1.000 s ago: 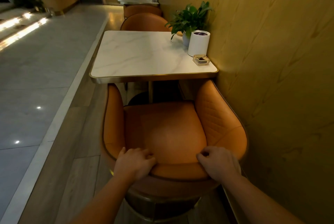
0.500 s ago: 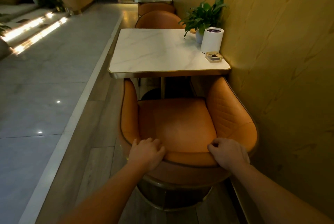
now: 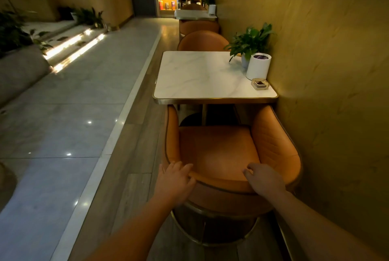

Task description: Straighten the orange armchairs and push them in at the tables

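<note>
The near orange armchair faces the white marble table, and the front ends of its arms reach the table's near edge. My left hand lies on the left part of the backrest rim with fingers spread and loose. My right hand is curled over the rim's right part. A second orange armchair stands at the table's far side. Further back are another orange armchair and a second table.
On the table by the wall stand a potted plant, a white cylinder and a small glass ashtray. The chair's right arm is close to the wall. A tiled walkway runs on the left, with lit steps.
The view has pulled back and swung left, so the chair and table look farther off. My left hand's fingers have loosened from a curled grip to a spread rest on the rim.
</note>
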